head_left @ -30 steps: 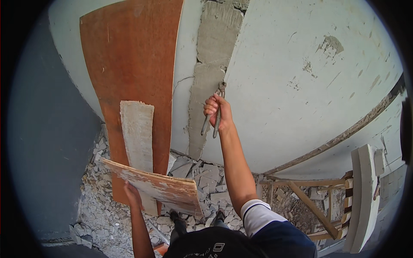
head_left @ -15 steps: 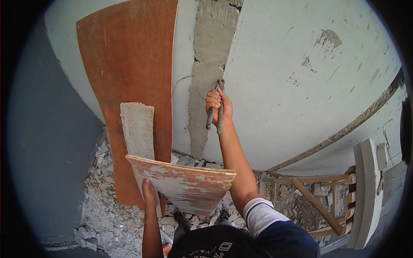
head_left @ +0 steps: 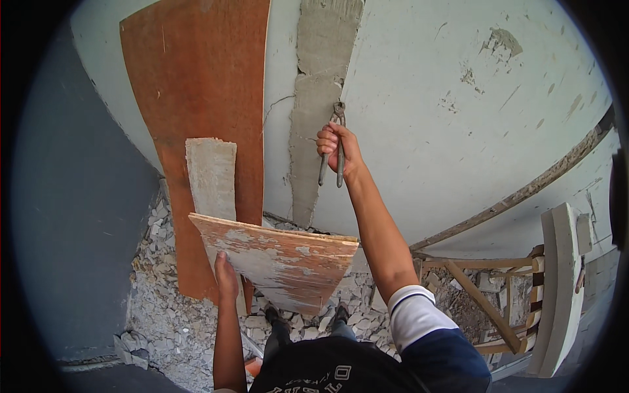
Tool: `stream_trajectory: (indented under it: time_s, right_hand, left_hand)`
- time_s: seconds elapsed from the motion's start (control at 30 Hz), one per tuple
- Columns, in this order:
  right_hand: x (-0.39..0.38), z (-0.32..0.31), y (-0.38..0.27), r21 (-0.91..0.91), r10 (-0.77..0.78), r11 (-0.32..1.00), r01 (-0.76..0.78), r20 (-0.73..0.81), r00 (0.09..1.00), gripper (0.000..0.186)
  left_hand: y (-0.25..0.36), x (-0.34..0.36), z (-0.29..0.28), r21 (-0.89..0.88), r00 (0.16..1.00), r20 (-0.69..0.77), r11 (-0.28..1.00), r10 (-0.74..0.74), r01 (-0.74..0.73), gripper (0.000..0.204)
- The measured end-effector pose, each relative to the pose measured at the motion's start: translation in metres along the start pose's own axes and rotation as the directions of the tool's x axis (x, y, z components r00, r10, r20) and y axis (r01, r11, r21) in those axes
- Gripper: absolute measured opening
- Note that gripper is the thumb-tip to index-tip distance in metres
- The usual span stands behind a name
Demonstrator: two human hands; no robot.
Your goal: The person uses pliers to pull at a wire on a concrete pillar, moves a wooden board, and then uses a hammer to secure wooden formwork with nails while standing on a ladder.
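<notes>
My right hand [head_left: 339, 147] grips metal end-cutting pliers [head_left: 339, 112] by both handles, jaws upward, in front of a rough grey cement strip on the wall. My left hand [head_left: 226, 275] holds a scuffed plywood board [head_left: 282, 262] by its left side. The board has peeling red and white patches and is tilted across my body, its right end near my right forearm. Behind it, a tall red-brown plywood sheet [head_left: 190, 72] leans on the wall, with a pale narrow strip [head_left: 211, 173] standing against it.
Broken rubble [head_left: 151, 308] covers the floor around my feet. A pale wall [head_left: 458, 164] stands ahead, with a dark grey surface [head_left: 72, 229] at left. At lower right is a wooden frame [head_left: 478, 288] with pale slabs [head_left: 557, 281] upright at its end.
Compared with a second ago, the board in my left hand has moved right and a little upward. My right hand has risen slightly with the pliers.
</notes>
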State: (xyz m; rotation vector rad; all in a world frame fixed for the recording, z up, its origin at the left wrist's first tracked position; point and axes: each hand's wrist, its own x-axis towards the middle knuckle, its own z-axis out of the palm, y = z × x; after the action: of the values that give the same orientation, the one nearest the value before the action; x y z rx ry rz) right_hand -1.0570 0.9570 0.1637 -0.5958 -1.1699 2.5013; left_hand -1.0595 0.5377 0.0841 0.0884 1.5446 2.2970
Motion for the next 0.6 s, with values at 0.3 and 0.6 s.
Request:
stream_trajectory:
  time_s: [0.3, 0.6]
  right_hand:
    - [-0.017, 0.0, 0.009, -0.944, -0.554, 0.253, -0.213, -0.322, 0.768, 0.032]
    - [0.003, -0.018, 0.014, -0.697, -0.185, 0.713, -0.072, -0.286, 0.94, 0.031]
  left_hand:
    - [0.001, -0.008, 0.01, 0.029, 0.999, 0.039, 1.0, -0.001, 0.0, 0.052]
    - [0.001, -0.002, 0.003, 0.001, 0.999, 0.038, 0.999, -0.033, 0.033, 0.05]
